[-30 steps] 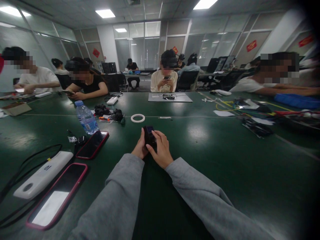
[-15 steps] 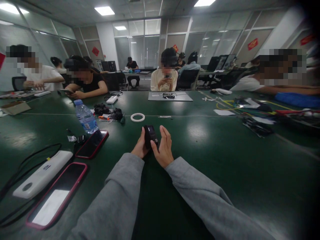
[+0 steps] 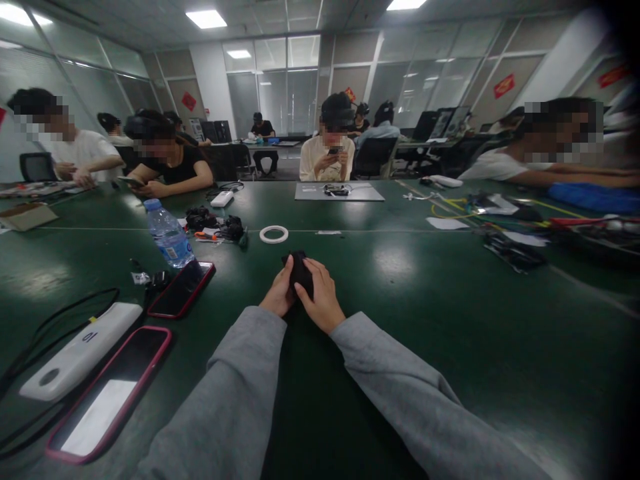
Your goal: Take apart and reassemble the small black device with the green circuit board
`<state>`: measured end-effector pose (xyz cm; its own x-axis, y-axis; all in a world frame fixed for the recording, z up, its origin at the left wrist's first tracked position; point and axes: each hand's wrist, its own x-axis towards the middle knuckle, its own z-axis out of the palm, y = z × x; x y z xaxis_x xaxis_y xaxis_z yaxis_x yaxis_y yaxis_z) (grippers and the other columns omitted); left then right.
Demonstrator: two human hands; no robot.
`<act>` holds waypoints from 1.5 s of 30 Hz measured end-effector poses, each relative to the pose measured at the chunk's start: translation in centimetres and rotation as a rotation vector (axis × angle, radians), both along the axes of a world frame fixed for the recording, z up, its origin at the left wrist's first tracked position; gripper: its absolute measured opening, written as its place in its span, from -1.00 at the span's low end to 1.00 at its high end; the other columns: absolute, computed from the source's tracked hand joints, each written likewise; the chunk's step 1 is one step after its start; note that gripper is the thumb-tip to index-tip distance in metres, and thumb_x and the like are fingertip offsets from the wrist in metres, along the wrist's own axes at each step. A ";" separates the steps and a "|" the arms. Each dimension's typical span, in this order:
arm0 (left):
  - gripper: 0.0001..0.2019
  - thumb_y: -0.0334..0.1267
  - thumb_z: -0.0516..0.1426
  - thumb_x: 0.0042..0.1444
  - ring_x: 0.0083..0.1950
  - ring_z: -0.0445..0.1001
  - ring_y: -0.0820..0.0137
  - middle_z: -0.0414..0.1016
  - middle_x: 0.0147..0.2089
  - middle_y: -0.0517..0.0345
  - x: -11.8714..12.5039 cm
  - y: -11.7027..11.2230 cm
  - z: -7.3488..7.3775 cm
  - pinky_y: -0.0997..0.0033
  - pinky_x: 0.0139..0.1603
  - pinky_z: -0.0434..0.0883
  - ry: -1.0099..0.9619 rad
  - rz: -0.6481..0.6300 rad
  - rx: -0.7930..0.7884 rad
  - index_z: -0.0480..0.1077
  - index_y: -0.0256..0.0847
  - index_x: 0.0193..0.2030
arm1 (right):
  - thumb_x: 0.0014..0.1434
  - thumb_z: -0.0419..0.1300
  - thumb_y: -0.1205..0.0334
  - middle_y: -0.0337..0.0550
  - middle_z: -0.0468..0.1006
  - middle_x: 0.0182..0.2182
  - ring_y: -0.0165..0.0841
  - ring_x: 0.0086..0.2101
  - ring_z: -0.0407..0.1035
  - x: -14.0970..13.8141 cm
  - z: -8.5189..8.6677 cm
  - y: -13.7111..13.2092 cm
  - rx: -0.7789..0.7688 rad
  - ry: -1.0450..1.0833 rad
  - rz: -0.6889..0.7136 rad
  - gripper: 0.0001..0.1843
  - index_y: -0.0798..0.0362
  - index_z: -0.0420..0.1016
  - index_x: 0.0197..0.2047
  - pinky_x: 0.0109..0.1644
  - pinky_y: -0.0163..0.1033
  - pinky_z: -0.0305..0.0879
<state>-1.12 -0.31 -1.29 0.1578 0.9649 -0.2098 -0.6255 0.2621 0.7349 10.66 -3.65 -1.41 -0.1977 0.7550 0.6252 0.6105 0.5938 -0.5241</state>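
Observation:
A small black box-shaped device [image 3: 301, 272] is between my two hands, just above or on the green table; which of the two I cannot tell. Along its left side, my left hand [image 3: 278, 292] grips it with the thumb on top. From the right, my right hand [image 3: 323, 297] wraps its fingers over the far edge and presses its thumb on the near face. The face towards me looks plain and dark. Beyond the device lies a white ring [image 3: 274, 234], like a roll of tape.
Left of my arms lie two red-cased phones [image 3: 183, 290] [image 3: 113, 393], a white elongated device [image 3: 83, 350] with black cables, and a water bottle [image 3: 170, 233]. Black bundles [image 3: 225, 228] sit behind. Wires and tools [image 3: 515, 250] lie right. Several people sit around the green table [image 3: 425, 320].
The device has turned, so its face with white markings no longer shows. My right fingers, which were raised beside it, have closed onto it.

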 end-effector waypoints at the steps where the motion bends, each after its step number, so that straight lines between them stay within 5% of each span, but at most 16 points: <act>1: -0.49 0.12 0.19 0.02 -0.03 0.48 0.25 0.52 -0.10 -0.06 0.0 0.0 -0.1 0.26 0.06 0.41 0.001 0.007 0.012 0.41 -0.26 -0.04 | 0.26 0.02 0.09 0.01 0.20 0.20 -0.19 0.19 0.10 0.0 0.0 0.1 -0.003 0.017 0.000 -0.47 0.04 0.11 0.26 0.22 0.00 0.12; 11: -0.52 -0.01 0.25 0.00 -0.06 0.50 0.25 0.52 -0.11 -0.07 0.3 -0.4 0.5 0.26 0.05 0.43 0.016 0.020 0.025 0.39 -0.28 -0.02 | 0.16 0.14 0.13 0.02 0.24 0.10 -0.16 0.12 0.14 0.1 -0.2 0.3 0.003 0.064 -0.057 -0.50 0.05 0.20 0.15 0.18 0.01 0.17; 18: -0.34 0.29 0.03 0.03 -0.03 0.51 0.20 0.53 -0.11 -0.16 0.3 0.1 0.3 0.25 0.03 0.44 -0.036 0.027 -0.058 0.42 -0.31 -0.04 | 0.19 0.12 0.07 0.09 0.19 0.11 -0.17 0.13 0.16 0.1 -0.6 0.3 -0.068 0.099 -0.021 -0.33 0.10 0.01 0.28 0.20 0.00 0.20; 23: -0.25 0.38 -0.09 0.02 -0.01 0.51 0.18 0.54 -0.09 -0.15 0.0 0.7 -0.2 0.21 0.04 0.43 -0.109 0.014 -0.077 0.43 -0.28 -0.03 | 0.21 0.10 -0.04 0.06 0.35 0.03 -0.17 -0.04 0.34 0.2 -1.0 0.7 -0.247 0.175 -0.070 -0.41 0.12 0.15 0.19 0.04 -0.02 0.32; 30: -0.31 0.34 -0.13 0.09 0.02 0.50 0.17 0.54 -0.08 -0.10 0.0 0.8 -0.1 0.17 0.06 0.43 -0.213 0.017 -0.088 0.42 -0.25 -0.05 | 0.24 0.03 -0.05 0.07 0.37 0.00 -0.19 0.00 0.30 0.8 -0.7 1.3 -0.120 0.361 -0.221 -0.47 0.15 0.23 0.13 0.12 -0.03 0.25; 36: -0.31 0.33 -0.19 0.11 0.03 0.50 0.15 0.52 -0.04 -0.17 -0.5 1.2 -0.4 0.16 -0.06 0.48 -0.260 0.081 -0.083 0.38 -0.27 -0.11 | 0.19 0.05 -0.07 0.09 0.35 -0.01 -0.19 0.01 0.28 1.6 -1.7 2.6 -0.168 0.505 -0.337 -0.46 0.16 0.25 0.10 0.16 -0.01 0.21; 45: -0.32 0.28 -0.18 0.16 -0.04 0.54 0.17 0.54 -0.08 -0.20 -0.5 1.2 -0.2 0.20 -0.12 0.50 -0.273 0.050 -0.154 0.38 -0.32 -0.06 | 0.17 0.01 0.06 0.13 0.29 0.01 -0.17 0.05 0.22 1.5 -2.8 3.2 -0.189 0.441 -0.320 -0.47 0.16 0.22 0.15 0.20 0.03 0.15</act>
